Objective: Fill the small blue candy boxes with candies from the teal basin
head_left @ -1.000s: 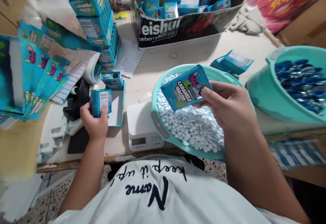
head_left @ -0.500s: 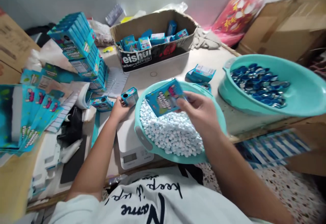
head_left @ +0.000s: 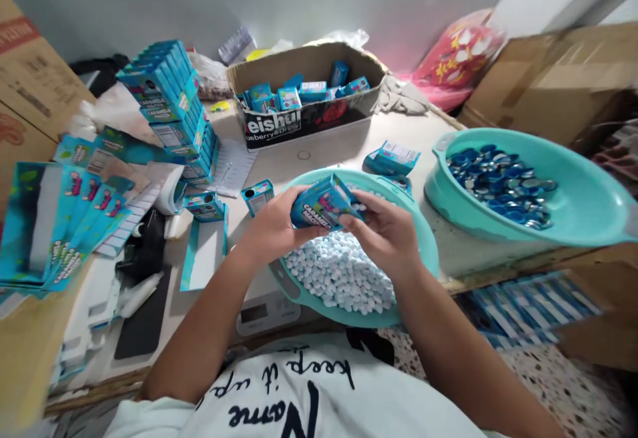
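Note:
Between both hands is a blue candy box (head_left: 321,204), tilted, its printed front facing me. My left hand (head_left: 269,226) is closed on the box's left end. My right hand (head_left: 386,230) grips its right end, where a few white pieces show by the fingers. Beneath them, a turquoise basin (head_left: 432,252) holds many small white candies (head_left: 343,278). A kitchen scale (head_left: 269,313) lies partly under the basin. Left of the basin stands a small blue box (head_left: 258,196); another blue box (head_left: 204,205) is farther left, by a shallow open tray (head_left: 205,252).
A cardboard carton (head_left: 304,129) at the back contains several blue boxes. Stacked blue boxes (head_left: 164,99) rise at the left, near flat printed sleeves (head_left: 74,225). On the right, a second turquoise basin (head_left: 593,192) holds blue and silver pieces. Two blue boxes (head_left: 396,157) lie behind the candies.
My left hand has let go of the small box at the left and moved right onto the candy box. That box now shows more thickness, and my right hand still holds it.

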The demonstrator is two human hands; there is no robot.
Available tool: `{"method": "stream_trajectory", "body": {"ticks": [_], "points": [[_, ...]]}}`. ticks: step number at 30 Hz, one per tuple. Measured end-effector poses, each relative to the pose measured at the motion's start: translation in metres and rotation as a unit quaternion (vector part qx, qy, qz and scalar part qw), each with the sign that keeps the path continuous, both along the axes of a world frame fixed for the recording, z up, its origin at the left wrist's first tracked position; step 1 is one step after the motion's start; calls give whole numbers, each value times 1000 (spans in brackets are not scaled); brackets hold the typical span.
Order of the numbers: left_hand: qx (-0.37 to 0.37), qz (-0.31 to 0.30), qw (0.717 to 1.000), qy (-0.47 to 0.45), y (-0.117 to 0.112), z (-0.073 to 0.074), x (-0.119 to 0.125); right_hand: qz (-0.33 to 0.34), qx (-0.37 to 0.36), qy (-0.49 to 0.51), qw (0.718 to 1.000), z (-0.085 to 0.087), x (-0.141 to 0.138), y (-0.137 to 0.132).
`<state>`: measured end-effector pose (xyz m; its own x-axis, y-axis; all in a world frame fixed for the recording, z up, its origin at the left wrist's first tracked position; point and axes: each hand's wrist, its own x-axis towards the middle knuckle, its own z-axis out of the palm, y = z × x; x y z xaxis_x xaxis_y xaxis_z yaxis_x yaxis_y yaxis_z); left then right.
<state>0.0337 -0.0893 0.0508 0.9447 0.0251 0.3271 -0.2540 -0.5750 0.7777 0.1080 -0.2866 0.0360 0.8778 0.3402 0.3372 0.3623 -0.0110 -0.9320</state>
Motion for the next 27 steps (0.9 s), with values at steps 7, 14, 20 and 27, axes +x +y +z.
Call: {"method": "stream_trajectory", "body": {"ticks": [7,14,20,27], "points": [[38,137,988,-67,14,-5,-10,38,-65,-129,989,7,-4,4],[74,207,974,-54,24,-10,-40,-42,-252,-182,949,10,2,-1],[-81,330,938,68,41,-46,-119,-45,-172,-155,972,2,3,-7],[25,277,952,128,50,-99,-120,-57,-138,-194,969,3,4,-8]]}}
